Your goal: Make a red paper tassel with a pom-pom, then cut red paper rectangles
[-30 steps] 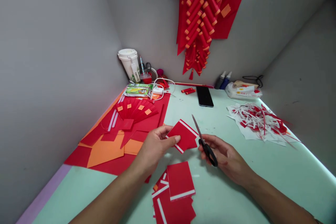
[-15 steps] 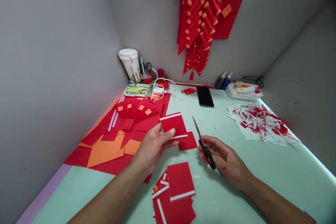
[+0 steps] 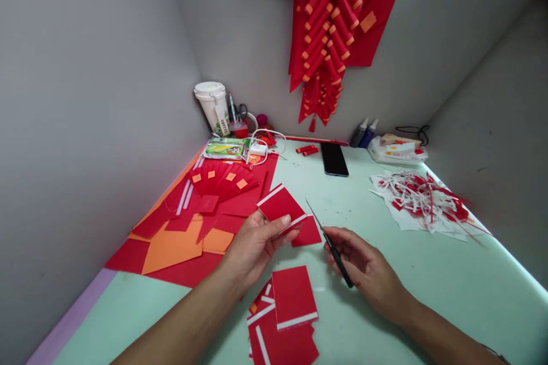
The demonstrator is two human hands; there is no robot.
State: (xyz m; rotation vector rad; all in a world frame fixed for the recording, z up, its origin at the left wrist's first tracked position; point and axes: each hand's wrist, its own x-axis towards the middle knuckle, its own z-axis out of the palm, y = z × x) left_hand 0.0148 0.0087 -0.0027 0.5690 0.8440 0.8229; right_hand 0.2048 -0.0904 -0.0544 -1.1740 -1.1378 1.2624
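Note:
My left hand pinches a red paper card with white strips along two opposite edges, held tilted above the table. In my right hand is a pair of scissors with black handles, blades pointing up and to the left, a short way from the card. Another red card with a white strip lies on the table behind the held one. Closer to me, a red card with a white strip rests on a loose pile of red cards.
Red and orange paper sheets spread across the left. A phone and small red paper rolls lie farther back. To the right is a heap of red and white paper scraps. A paper firecracker string hangs on the wall.
The held card has rotated clockwise and tipped slightly in my left hand. My right hand has turned the scissors, so the blades now point more leftward and show edge-on.

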